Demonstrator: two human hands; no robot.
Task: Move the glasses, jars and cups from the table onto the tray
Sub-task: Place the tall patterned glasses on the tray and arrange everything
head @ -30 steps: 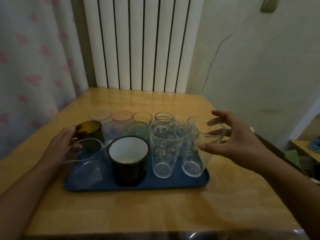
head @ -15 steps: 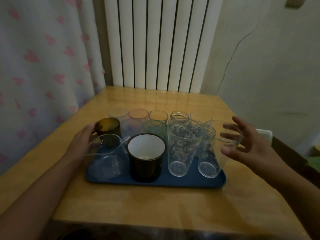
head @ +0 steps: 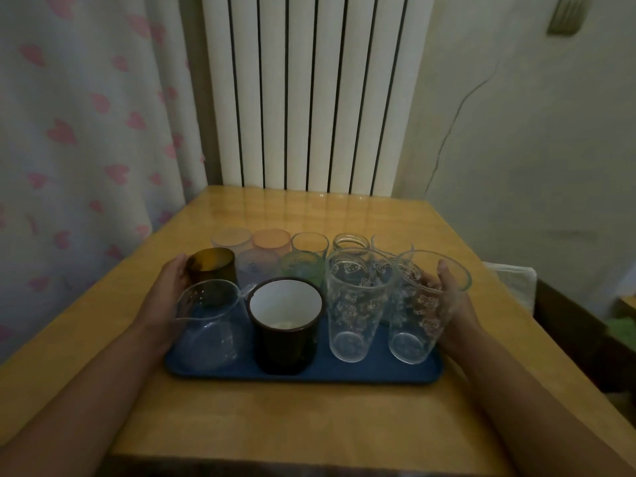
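A blue tray (head: pixel 344 375) lies on the wooden table (head: pixel 309 425). Its front row holds a clear glass pitcher (head: pixel 210 325), a dark mug with a white inside (head: pixel 285 325) and two tall clear printed glasses (head: pixel 358 304) (head: pixel 426 304). Behind them stand an amber glass (head: pixel 211 266), a bluish cup (head: pixel 256 266), a green glass (head: pixel 303 268), a clear jar (head: pixel 351 242) and several pale cups. My left hand (head: pixel 165 294) rests at the tray's left side, against the amber glass, its fingers hidden behind the pitcher. My right hand (head: pixel 454 297) lies flat against the rightmost tall glass.
A white radiator (head: pixel 309 91) stands behind the table's far edge. A curtain with pink hearts (head: pixel 86 132) hangs on the left. A white object (head: pixel 512 280) and dark furniture (head: pixel 578 332) sit off the table's right edge.
My right hand has moved left and down from the air to the side of the rightmost tall glass. My left hand has stayed by the amber glass. The view has tilted up.
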